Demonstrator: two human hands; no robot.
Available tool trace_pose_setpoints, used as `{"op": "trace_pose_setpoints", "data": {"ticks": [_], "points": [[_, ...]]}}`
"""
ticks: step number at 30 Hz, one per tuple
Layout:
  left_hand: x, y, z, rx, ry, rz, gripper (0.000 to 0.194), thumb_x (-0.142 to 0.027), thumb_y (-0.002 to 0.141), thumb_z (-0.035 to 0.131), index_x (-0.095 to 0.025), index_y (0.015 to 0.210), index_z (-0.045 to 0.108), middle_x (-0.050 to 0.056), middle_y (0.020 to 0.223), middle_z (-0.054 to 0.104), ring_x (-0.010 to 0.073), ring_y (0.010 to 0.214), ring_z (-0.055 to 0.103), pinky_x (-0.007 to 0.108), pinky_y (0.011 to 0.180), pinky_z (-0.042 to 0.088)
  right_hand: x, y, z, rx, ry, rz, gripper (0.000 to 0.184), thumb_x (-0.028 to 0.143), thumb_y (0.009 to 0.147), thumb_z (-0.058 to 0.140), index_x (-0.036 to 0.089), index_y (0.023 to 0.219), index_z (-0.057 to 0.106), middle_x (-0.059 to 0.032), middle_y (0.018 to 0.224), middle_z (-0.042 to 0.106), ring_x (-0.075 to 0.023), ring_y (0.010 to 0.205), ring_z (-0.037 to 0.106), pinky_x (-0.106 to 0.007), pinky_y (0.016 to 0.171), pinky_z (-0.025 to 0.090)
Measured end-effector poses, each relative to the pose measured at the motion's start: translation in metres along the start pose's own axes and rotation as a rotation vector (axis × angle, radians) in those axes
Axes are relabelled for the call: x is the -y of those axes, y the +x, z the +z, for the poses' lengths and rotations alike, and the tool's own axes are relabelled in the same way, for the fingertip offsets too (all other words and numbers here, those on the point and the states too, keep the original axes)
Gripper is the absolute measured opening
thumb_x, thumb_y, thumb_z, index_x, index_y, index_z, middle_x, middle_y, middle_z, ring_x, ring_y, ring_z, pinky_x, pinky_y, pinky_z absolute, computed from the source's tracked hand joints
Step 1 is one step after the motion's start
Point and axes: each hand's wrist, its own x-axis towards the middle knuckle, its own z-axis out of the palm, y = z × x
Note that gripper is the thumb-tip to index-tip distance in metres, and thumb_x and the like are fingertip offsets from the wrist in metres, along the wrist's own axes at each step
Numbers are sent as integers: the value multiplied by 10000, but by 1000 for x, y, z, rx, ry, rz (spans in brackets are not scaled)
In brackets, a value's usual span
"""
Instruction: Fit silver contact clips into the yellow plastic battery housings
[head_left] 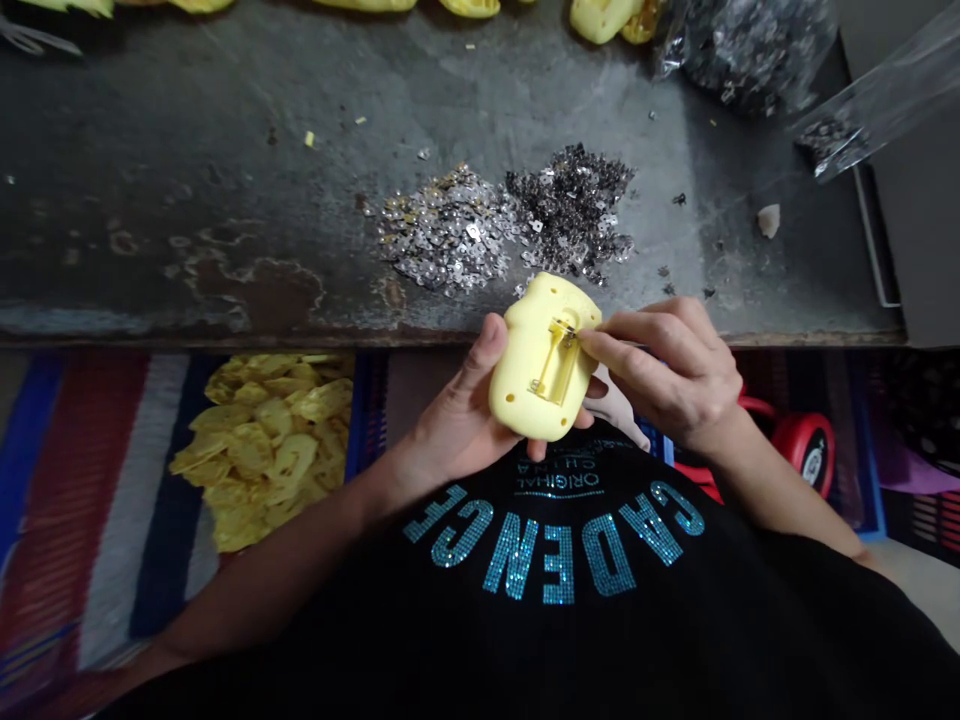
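Head view: the left hand has its fingers curled around a yellow plastic casing just past the tabletop edge, while the right hand pinches a metal strip in its recess. Beyond, a clear plastic bag holds dark metal pieces — loose metal heaps lie nearby.

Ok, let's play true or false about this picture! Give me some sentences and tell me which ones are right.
1. The left hand holds a yellow plastic casing. True.
2. The right hand holds a screwdriver. False: its fingers are at a metal strip in the casing.
3. A silvery heap and a dark heap of small metal pieces lie on the grey metal table. True.
4. The curved yellow pieces lie on the table. False: they lie on a striped mat.
5. The black shirt has sparkly blue-green letters. True.
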Motion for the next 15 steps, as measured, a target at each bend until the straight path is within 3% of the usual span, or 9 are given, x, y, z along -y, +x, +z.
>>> {"op": "trace_pose_setpoints", "data": {"ticks": [7, 13, 15], "points": [[-1, -2, 6, 11, 57, 12, 1006, -844, 954, 685, -127, 1638, 515, 198, 1154, 844, 302, 801, 867, 203, 405, 582, 0, 1, -3, 6, 35, 36, 250, 199, 1090, 652, 219, 1330, 721, -64, 1148, 790, -195, 913, 675, -375, 771, 565], [2, -2, 7, -15, 86, 47, 984, -833, 949, 697, -141, 1629, 529, 189, 1129, 852, 288, 741, 854, 214, 382, 564, -1, -3, 1, -13, 0, -33, 287, 365, 1096, 694, 266, 1361, 743, -66, 1171, 818, -222, 928, 681, -404, 755, 524], [3, -3, 9, -50, 118, 69, 953, -828, 950, 703, -171, 1622, 541, 176, 1121, 853, 302, 774, 862, 220, 388, 563, -3, 0, -1, -11, 106, 39, 225, 332, 1100, 683, 288, 1303, 768, -57, 1158, 818, -214, 943, 704, -401, 779, 540]]}}
